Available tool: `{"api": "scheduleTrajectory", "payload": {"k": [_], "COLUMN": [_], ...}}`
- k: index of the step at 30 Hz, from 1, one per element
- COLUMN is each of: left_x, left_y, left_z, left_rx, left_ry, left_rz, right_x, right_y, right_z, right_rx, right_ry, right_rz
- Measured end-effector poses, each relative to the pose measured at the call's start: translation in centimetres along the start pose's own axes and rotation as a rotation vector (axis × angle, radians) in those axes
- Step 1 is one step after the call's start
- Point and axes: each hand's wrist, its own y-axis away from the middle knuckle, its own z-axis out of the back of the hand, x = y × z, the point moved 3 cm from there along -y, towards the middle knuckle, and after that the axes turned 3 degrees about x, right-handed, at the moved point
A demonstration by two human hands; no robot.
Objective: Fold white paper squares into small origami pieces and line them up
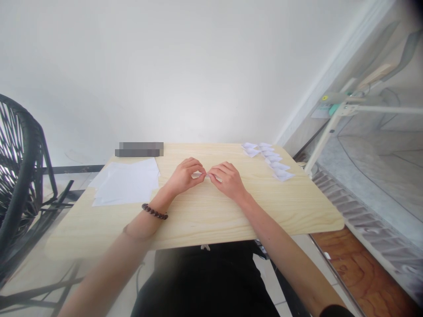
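Two thumb-and-finger pinches, one from our left hand [185,176] and one from our right hand [227,178], meet over the pale wood-grained rectangular tabletop [205,220], in its far half, about midway between its left and right edges. The fingers of each hand look pressed together on a small white piece of thin paper [207,175] – most of it is hidden by our fingertips, so we cannot tell its exact shape or folds.

We judge it nearly weightless, limp where single and a little stiffer along any crease, easily crumpled or torn. Dry paper may slide slightly under smooth fingertips, so we would hold it close to an edge or corner, with light pressure, and support both ends rather than squeeze the middle.

Toward the tabletop's left edge lie loose flat white paper sheets [127,182], overlapping, their rims easiest to lift with a fingertip. Near the far right corner, small folded white paper pieces [272,159] overlap in rows – light enough, we think, for a sleeve or a draught to disturb.
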Motion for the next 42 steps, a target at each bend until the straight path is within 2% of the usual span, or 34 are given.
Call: {"api": "scheduleTrajectory", "payload": {"k": [16,22,28,33,42], "left_x": [0.7,0.8,0.1,0.0,1.3], "left_y": [0.2,0.4,0.1,0.1,0.7], "left_z": [0.6,0.7,0.1,0.3,1.4], "left_rx": [0.004,-0.005,0.016,0.019,-0.069], "left_ry": [-0.049,-0.063,-0.058,-0.048,-0.036], "left_rz": [0.025,0.017,-0.024,-0.016,0.017], "right_x": [-2.6,-1.7,-0.5,-1.3,-3.1], "right_y": [0.8,0.8,0.1,0.4,1.0], "right_z": [1.2,1.2,-0.4,0.0,1.0], "right_rx": [0.013,-0.021,0.067,0.033,-0.024], "right_ry": [-0.014,-0.058,-0.044,-0.048,-0.036], "right_rz": [-0.045,-0.059,0.043,0.039,-0.003]}}
